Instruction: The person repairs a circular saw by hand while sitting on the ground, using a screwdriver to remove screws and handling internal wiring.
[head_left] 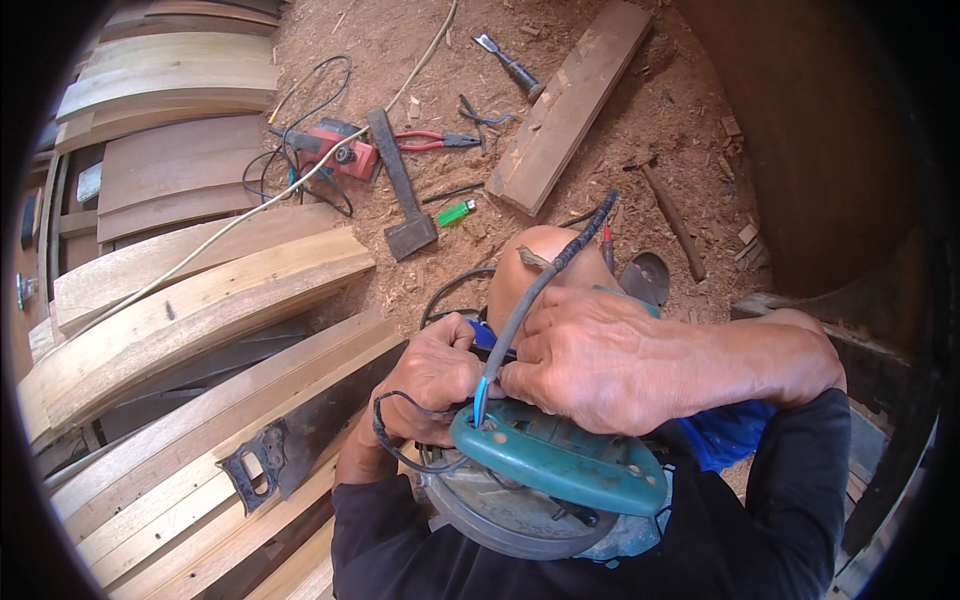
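Note:
A teal circular saw (575,470) with a round metal guard (500,515) rests on my lap. From its housing rises a thick grey power cable (527,300), with blue wire showing at the lower end and dark wrapping near the top. My left hand (437,372) is closed beside the cable's base, and a thin black cord (385,432) loops around next to it. On the cable's other side my right hand (600,355) is closed too, its thumb close to the blue wire. Both sets of fingertips meet near the housing; what they pinch is hidden.
Sawdust covers the ground ahead. On it lie a hatchet (405,195), red-handled pliers (435,140), a red power tool (338,150), a green lighter (457,212), a chisel (508,67) and a thick board (570,105). Planks (200,295) and a handsaw (255,470) are at left.

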